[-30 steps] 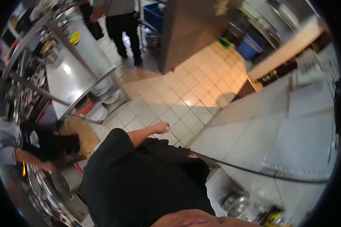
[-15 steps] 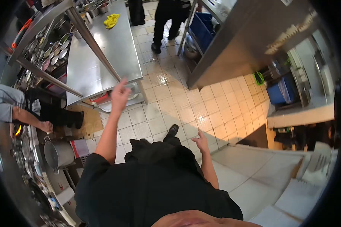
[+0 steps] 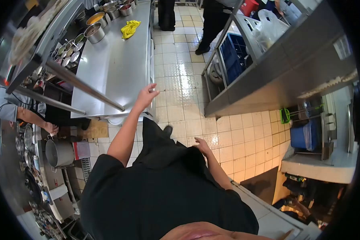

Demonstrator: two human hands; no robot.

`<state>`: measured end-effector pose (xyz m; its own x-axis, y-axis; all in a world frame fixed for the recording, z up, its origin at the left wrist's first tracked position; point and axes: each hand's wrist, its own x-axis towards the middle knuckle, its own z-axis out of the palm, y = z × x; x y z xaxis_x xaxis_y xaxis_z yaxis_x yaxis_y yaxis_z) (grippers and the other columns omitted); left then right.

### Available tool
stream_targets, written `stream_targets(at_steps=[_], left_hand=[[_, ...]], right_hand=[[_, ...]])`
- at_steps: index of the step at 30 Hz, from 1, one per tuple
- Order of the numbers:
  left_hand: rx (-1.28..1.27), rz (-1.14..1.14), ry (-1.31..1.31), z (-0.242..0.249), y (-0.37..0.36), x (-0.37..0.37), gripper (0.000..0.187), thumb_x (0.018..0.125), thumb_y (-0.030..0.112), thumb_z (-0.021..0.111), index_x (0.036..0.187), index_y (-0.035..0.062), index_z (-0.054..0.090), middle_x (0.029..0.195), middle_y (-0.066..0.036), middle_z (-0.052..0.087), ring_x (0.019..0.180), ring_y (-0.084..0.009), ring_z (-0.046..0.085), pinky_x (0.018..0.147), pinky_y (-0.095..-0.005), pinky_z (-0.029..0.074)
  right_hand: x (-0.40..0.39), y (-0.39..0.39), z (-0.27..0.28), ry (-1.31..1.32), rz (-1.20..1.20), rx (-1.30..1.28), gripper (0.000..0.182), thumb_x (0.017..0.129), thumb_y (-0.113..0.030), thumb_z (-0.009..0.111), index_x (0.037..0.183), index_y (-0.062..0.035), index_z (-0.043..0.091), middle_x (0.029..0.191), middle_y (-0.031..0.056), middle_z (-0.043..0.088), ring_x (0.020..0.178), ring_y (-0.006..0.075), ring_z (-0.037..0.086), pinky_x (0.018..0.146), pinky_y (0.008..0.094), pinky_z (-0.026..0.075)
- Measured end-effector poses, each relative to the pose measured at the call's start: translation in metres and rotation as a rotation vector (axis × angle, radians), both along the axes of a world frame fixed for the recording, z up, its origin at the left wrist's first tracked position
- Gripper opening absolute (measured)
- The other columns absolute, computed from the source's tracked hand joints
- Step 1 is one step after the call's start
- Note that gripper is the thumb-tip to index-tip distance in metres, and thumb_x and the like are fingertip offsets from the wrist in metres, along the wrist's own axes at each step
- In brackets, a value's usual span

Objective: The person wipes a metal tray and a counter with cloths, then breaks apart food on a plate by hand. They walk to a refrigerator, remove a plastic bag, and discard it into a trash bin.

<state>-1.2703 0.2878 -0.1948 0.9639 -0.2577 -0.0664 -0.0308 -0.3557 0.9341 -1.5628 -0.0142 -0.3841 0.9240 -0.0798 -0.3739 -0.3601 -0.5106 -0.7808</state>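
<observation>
The left hand (image 3: pixel 147 97) is out in front with its fingers partly curled, and I cannot tell whether they hold anything small, while the right hand (image 3: pixel 203 147) has its fingers loosely spread over the tiled floor (image 3: pixel 188 104), near the black apron (image 3: pixel 164 146); the steel table (image 3: pixel 112 76), nearest the left hand, stands on the left, its right edge close by. The knuckles could knock that edge if the body swung left, and the shiny, perhaps wet floor could make a shoe (image 3: pixel 168 131) slip
</observation>
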Motion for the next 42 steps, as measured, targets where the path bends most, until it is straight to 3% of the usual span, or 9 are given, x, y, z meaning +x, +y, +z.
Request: stream_targets(at_steps=[4,8,10,16,20,26,36,38,42], left_hand=[[-0.151,0.148,0.168,-0.003,-0.019,0.118,0.047,0.086,0.026,0.068,0.126,0.0039,0.057,0.111,-0.004,0.062,0.096,-0.0145,0.062,0.078,-0.0299,0.047],[-0.170,0.216,0.215,-0.031,-0.030,0.278,0.047,0.083,0.025,0.070,0.123,0.0030,0.059,0.109,-0.006,0.063,0.096,-0.0151,0.062,0.079,-0.0308,0.048],[-0.115,0.241,0.195,-0.070,-0.020,0.365,0.053,0.080,0.025,0.073,0.125,0.0014,0.058,0.111,-0.012,0.065,0.098,-0.0174,0.062,0.081,-0.0280,0.049],[0.384,0.324,-0.200,-0.087,0.016,0.575,0.066,0.074,0.031,0.074,0.128,0.0003,0.054,0.125,-0.023,0.058,0.115,-0.0343,0.057,0.098,-0.0389,0.044],[0.647,0.391,-0.127,-0.072,0.051,0.648,0.072,0.076,0.036,0.072,0.137,0.0060,0.047,0.131,-0.020,0.055,0.122,-0.0339,0.052,0.105,-0.0395,0.040],[1.047,0.390,-0.174,-0.092,0.068,0.620,0.054,0.083,0.048,0.062,0.125,0.0152,0.058,0.120,-0.013,0.061,0.114,-0.0330,0.055,0.096,-0.0458,0.044],[0.100,0.737,-0.346,-0.016,0.175,0.452,0.034,0.085,0.034,0.067,0.101,0.0042,0.066,0.091,-0.013,0.069,0.078,-0.0254,0.065,0.071,-0.0370,0.051],[0.418,0.890,-0.246,0.015,0.240,0.401,0.029,0.086,0.027,0.068,0.103,0.0037,0.066,0.091,-0.009,0.069,0.076,-0.0167,0.063,0.068,-0.0333,0.050],[0.815,0.979,0.140,0.019,0.323,0.311,0.045,0.087,0.039,0.061,0.116,0.0046,0.062,0.112,-0.016,0.063,0.102,-0.0312,0.061,0.085,-0.0409,0.047]], right_hand=[[-0.004,-0.042,-0.008,0.387,-0.249,0.336,0.050,0.081,-0.022,0.066,0.125,-0.0001,0.058,0.084,0.0095,0.069,0.068,0.0149,0.064,0.048,0.0270,0.045],[-0.078,-0.093,-0.126,0.510,0.192,-0.388,0.031,0.087,-0.031,0.061,0.083,-0.0004,0.066,0.078,0.0205,0.065,0.068,0.0323,0.064,0.059,0.0455,0.050],[-0.050,-0.090,-0.051,0.847,0.004,-0.216,0.022,0.087,-0.025,0.061,0.093,-0.0036,0.066,0.085,0.0139,0.066,0.072,0.0278,0.065,0.063,0.0451,0.049],[0.115,-0.063,0.110,0.702,-0.707,0.135,0.030,0.087,-0.017,0.062,0.115,-0.0039,0.061,0.094,0.0071,0.065,0.076,0.0198,0.065,0.063,0.0358,0.049],[0.161,-0.075,0.075,0.587,-0.725,0.337,0.039,0.086,-0.016,0.066,0.121,-0.0007,0.058,0.096,0.0079,0.065,0.077,0.0180,0.064,0.066,0.0316,0.051],[0.242,-0.092,0.067,0.513,-0.372,0.185,0.036,0.086,-0.018,0.066,0.116,0.0025,0.062,0.083,0.0079,0.065,0.072,0.0153,0.062,0.067,0.0272,0.051],[0.350,-0.100,0.028,0.709,-0.305,0.235,0.038,0.088,-0.019,0.063,0.122,-0.0036,0.058,0.088,0.0058,0.065,0.072,0.0142,0.062,0.061,0.0287,0.049],[0.367,-0.104,0.018,0.686,-0.240,0.243,0.039,0.088,-0.021,0.064,0.123,-0.0050,0.058,0.090,0.0053,0.065,0.072,0.0145,0.063,0.059,0.0294,0.048],[0.403,-0.100,0.017,0.777,-0.236,0.227,0.042,0.088,-0.022,0.064,0.124,-0.0035,0.057,0.097,0.0076,0.066,0.078,0.0165,0.064,0.061,0.0316,0.050]])
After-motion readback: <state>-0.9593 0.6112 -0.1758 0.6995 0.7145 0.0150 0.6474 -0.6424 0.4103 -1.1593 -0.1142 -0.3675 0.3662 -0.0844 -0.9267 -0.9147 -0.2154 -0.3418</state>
